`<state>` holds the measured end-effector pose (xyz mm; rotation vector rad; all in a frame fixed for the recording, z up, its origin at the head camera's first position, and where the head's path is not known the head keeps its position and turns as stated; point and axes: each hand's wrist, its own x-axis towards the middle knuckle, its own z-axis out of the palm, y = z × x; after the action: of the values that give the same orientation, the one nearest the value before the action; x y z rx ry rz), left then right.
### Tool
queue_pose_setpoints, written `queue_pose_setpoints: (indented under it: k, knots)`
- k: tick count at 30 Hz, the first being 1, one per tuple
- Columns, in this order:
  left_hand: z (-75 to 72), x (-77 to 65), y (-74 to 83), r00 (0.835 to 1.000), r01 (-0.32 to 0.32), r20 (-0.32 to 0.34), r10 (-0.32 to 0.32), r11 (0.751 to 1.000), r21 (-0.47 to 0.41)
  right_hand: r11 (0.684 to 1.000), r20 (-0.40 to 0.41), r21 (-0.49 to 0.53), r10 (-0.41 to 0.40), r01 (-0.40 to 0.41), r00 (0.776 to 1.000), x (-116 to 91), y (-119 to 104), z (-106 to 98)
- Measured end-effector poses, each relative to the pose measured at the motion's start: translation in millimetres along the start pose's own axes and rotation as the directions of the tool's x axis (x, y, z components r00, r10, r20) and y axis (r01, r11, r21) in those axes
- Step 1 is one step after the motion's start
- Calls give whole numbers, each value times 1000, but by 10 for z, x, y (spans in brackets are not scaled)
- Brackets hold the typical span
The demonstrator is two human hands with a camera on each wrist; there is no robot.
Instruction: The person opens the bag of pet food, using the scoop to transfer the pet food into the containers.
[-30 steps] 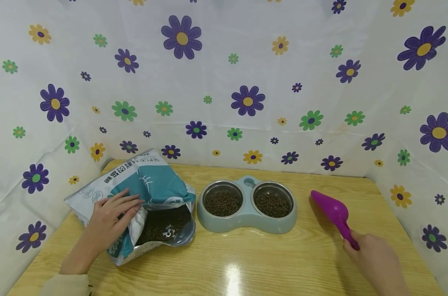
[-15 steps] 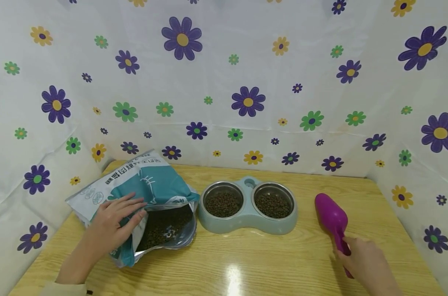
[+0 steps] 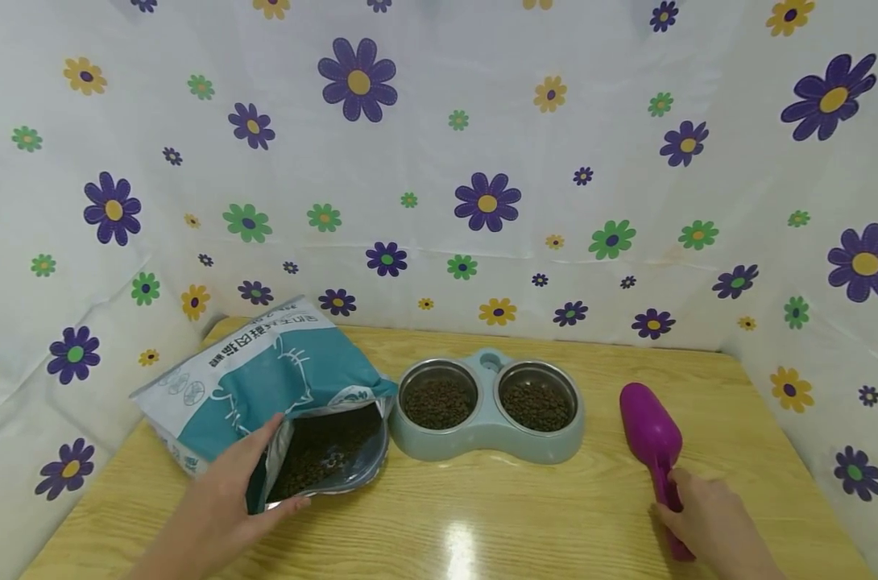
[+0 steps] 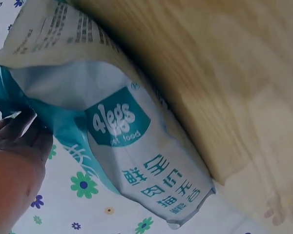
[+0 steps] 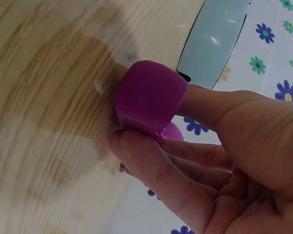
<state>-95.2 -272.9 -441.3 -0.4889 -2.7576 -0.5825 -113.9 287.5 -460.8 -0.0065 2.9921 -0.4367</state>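
On the left of the table a teal and white pet food bag (image 3: 272, 379) lies on its side, its mouth facing right and front with brown kibble (image 3: 316, 459) inside. My left hand (image 3: 214, 503) holds the near side of that mouth, thumb along the lower rim and index finger at the upper flap. In the left wrist view, the fingers (image 4: 31, 134) lie against the bag's teal part. Over on the right, my right hand (image 3: 714, 515) pinches the handle of a purple scoop (image 3: 648, 423). Its blade points away from me, low over the table; contact is unclear.
A light blue double feeder (image 3: 486, 443) stands mid-table, with kibble in both steel bowls, touching or nearly touching the bag's edge. Behind the wooden table (image 3: 526, 524) and along its sides hangs a white flowered cloth (image 3: 424, 153).
My left hand has slid from the bag's top down to the near side of its mouth. My right hand has drawn the scoop nearer and lower, turning its blade more straight ahead.
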Motion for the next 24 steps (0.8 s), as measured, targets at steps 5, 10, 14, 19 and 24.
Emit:
queue_pose_setpoints:
  k: [5, 10, 14, 19, 24]
  knots:
    - [37, -89, 21, 998, -20, 63, 21, 1000, -21, 1000, -15, -14, -18, 17, 1000, 7, -10, -22]
    - [91, -211, 25, 994, 19, 102, -24, 999, 51, 989, -115, -67, -138, 131, 984, 65, -259, -118]
    - [215, -303, -48, 993, -117, 25, 115, 980, 163, 922, -251, -127, -387, 366, 887, 241, -725, -145]
    - [287, -323, -213, 930, -340, -72, 361, 916, 213, 659, -380, -253, -741, 708, 554, 653, -1466, -31]
    - [247, -308, -208, 943, -320, -15, 332, 919, 230, 447, -261, -268, -887, 854, 382, 993, -2159, 28]
